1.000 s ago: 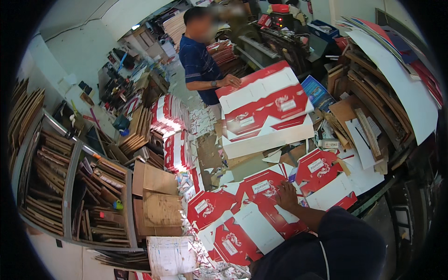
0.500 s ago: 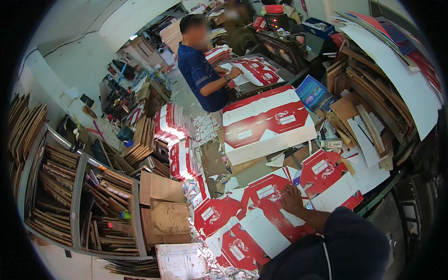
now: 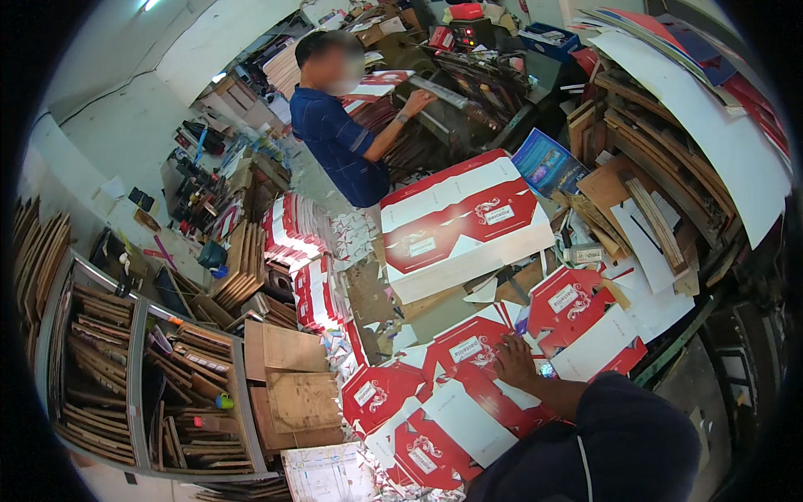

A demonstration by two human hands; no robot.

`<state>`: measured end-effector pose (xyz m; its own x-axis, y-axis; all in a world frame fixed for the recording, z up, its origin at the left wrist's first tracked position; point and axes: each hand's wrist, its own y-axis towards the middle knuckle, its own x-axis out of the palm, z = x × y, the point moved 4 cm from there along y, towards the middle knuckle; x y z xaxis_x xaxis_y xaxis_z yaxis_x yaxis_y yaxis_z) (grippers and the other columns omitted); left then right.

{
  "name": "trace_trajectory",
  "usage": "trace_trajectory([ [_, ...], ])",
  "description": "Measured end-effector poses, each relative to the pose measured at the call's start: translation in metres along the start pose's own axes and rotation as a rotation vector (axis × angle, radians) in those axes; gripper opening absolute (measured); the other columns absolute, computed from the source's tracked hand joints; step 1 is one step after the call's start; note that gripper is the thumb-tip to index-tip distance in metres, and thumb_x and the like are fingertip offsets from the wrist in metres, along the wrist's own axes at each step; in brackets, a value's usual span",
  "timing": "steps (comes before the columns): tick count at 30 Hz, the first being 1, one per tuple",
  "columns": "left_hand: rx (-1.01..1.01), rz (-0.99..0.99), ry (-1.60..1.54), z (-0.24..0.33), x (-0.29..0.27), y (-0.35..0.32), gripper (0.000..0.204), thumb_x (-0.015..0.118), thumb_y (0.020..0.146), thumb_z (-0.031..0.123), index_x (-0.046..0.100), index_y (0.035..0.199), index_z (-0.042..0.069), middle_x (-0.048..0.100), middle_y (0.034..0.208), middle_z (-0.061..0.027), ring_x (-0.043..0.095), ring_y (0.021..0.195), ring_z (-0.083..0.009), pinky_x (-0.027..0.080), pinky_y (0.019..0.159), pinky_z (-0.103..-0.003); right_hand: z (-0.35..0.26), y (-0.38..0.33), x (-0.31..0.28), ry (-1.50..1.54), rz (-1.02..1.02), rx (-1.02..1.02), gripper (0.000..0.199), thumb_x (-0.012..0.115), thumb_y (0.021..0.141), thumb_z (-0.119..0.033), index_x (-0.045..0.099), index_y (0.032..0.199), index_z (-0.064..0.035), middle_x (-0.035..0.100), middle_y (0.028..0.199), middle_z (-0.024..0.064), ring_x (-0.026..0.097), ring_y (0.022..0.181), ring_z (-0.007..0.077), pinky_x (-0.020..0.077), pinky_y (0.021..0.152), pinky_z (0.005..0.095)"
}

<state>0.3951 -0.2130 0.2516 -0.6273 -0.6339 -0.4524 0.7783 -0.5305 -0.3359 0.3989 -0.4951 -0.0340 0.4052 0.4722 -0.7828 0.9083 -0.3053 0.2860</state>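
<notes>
My right hand (image 3: 514,361) lies on red and white printed carton blanks, its fingers spread over the sheet. The carton blank under it (image 3: 464,350) has a white label patch and a swirl pattern. More carton blanks lie around: one on the left (image 3: 365,399), one nearer me (image 3: 414,463), and one just right of the hand (image 3: 556,311). A dark sleeve (image 3: 627,427) covers my upper arm at the lower right. My left hand does not show.
A tall stack of carton sheets (image 3: 460,213) stands beyond the hand. A person in a blue shirt (image 3: 335,142) works at a machine bed (image 3: 447,117) behind it. Wooden boards fill shelves (image 3: 142,376) on the left. Boards and paper (image 3: 669,151) are piled at the right.
The person in the blue shirt has drawn the printed sheet off the machine bed toward the stack on the left, one arm now stretched over the bed. My right hand stays on the carton blanks.
</notes>
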Motion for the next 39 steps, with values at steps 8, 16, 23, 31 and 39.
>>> trace_trajectory([
  [8, 0.023, -0.020, 0.009, 0.005, 0.004, 0.016, 0.029, 0.066, 0.096, 0.029, 0.069, 0.113, 0.005, 0.071, 0.107, -0.0129, 0.068, 0.095, -0.0271, 0.050, 0.082, -0.046, 0.009, 0.001, -0.003, -0.012, 0.019, 0.022, 0.047, 0.065, 0.088, -0.029, 0.059, 0.129, -0.0065, 0.050, 0.142, 0.0192, 0.041, 0.137, 0.0410, 0.0320, 0.114, 0.0565],
  [16, 0.060, -0.026, 0.017, 0.015, 0.002, 0.017, 0.027, 0.065, 0.097, 0.029, 0.068, 0.111, 0.006, 0.071, 0.106, -0.0122, 0.068, 0.094, -0.0269, 0.050, 0.080, -0.045, 0.012, 0.003, -0.001, -0.032, 0.010, 0.020, 0.047, 0.066, 0.087, -0.029, 0.059, 0.128, -0.0068, 0.049, 0.144, 0.0188, 0.042, 0.135, 0.0398, 0.0340, 0.112, 0.0557],
  [23, 0.135, -0.046, 0.011, 0.022, -0.004, -0.003, 0.025, 0.065, 0.098, 0.028, 0.068, 0.109, 0.006, 0.071, 0.105, -0.0115, 0.068, 0.092, -0.0266, 0.050, 0.079, -0.045, 0.007, 0.004, -0.004, -0.026, -0.009, 0.018, 0.048, 0.064, 0.088, -0.029, 0.058, 0.129, -0.0047, 0.049, 0.144, 0.0202, 0.043, 0.135, 0.0408, 0.0320, 0.114, 0.0575],
  [31, 0.202, -0.078, -0.001, 0.039, -0.013, -0.021, 0.023, 0.064, 0.098, 0.028, 0.068, 0.107, 0.007, 0.071, 0.104, -0.0107, 0.068, 0.090, -0.0264, 0.049, 0.078, -0.045, 0.009, 0.003, 0.004, -0.058, -0.026, 0.016, 0.052, 0.065, 0.086, -0.028, 0.057, 0.131, -0.0041, 0.048, 0.145, 0.0211, 0.040, 0.137, 0.0426, 0.0311, 0.113, 0.0568],
  [39, 0.268, -0.112, 0.001, 0.054, -0.021, -0.029, 0.021, 0.064, 0.099, 0.027, 0.068, 0.105, 0.007, 0.071, 0.102, -0.0099, 0.068, 0.089, -0.0261, 0.049, 0.077, -0.045, 0.009, 0.005, 0.002, -0.037, -0.003, -0.002, 0.049, 0.065, 0.087, -0.026, 0.058, 0.130, -0.0039, 0.048, 0.145, 0.0216, 0.041, 0.136, 0.0426, 0.0315, 0.113, 0.0572],
])
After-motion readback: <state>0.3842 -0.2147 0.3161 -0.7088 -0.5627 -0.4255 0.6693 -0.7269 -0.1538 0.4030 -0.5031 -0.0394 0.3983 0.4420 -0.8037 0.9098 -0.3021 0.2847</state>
